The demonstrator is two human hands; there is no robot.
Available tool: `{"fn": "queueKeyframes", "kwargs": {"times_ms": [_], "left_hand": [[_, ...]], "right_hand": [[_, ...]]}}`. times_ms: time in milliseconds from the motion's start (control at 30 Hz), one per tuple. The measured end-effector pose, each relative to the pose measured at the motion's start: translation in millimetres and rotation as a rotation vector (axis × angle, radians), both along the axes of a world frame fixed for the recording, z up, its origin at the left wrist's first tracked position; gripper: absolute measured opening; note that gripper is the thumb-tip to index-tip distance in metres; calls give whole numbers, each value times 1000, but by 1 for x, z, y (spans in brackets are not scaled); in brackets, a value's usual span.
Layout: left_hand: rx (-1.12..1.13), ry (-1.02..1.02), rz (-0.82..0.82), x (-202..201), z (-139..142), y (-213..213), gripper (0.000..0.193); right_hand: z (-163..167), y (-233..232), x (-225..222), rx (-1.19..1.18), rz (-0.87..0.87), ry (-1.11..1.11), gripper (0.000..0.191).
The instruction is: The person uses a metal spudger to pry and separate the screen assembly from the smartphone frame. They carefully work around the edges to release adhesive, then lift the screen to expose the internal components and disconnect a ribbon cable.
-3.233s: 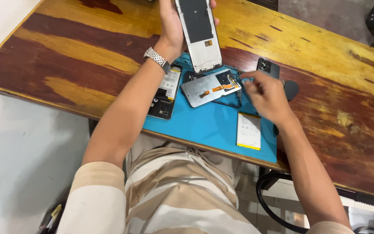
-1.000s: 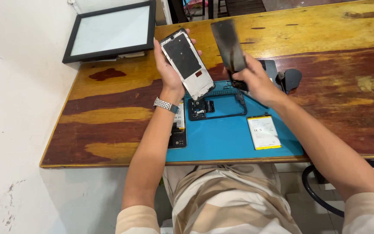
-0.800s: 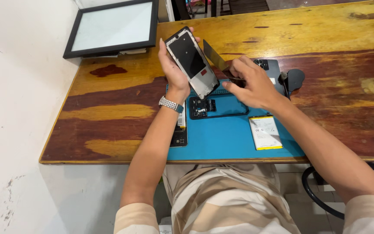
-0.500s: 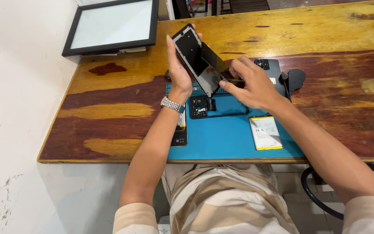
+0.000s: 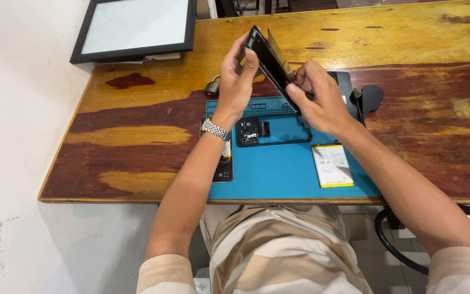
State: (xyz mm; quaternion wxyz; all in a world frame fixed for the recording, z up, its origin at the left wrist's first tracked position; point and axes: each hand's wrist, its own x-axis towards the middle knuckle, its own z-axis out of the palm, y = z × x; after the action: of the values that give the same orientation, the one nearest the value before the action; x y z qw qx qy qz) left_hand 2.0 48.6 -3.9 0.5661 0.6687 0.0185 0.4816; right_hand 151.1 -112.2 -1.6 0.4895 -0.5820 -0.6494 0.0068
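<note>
My left hand [image 5: 239, 83] grips a phone screen assembly [image 5: 267, 60] by its edge, held tilted above the blue work mat [image 5: 278, 169]. My right hand [image 5: 317, 98] pinches the lower end of the same dark panel, with a thin second layer standing just apart behind it. Under my hands a black phone frame [image 5: 272, 130] lies on the mat. A white phone battery [image 5: 332, 165] rests on the mat's right part. A metal watch [image 5: 215, 129] is on my left wrist.
Another dark phone [image 5: 223, 167] lies at the mat's left edge under my left forearm. A padlock [image 5: 212, 87] sits beyond the mat. A black-framed panel [image 5: 137, 28] lies at the table's far left corner. Dark tools [image 5: 366, 98] lie right of the mat. A cable [image 5: 395, 245] hangs below the table.
The screen assembly has been turned from face-up to nearly edge-on. My right hand has come in from holding a separate dark panel and now grips the assembly together with my left.
</note>
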Motion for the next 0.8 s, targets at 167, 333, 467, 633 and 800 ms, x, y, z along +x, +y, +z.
{"fn": "queueKeyframes", "kwargs": {"times_ms": [167,333,467,633,800], "left_hand": [[-8,41,-52,3,3,-4,74],[-64,77,-156,3,4,-10,71],[-64,51,-131,4,5,-11,67],[-165,16,-157,0,8,-12,65],[-201,2,-136,-2,10,-10,66]], "right_hand": [[4,-1,-3,27,88,146,26],[8,-5,-7,-46,82,165,29],[9,-5,-7,6,83,79,32],[11,-5,-9,30,46,-4,30],[21,-8,-18,49,32,-109,40]]}}
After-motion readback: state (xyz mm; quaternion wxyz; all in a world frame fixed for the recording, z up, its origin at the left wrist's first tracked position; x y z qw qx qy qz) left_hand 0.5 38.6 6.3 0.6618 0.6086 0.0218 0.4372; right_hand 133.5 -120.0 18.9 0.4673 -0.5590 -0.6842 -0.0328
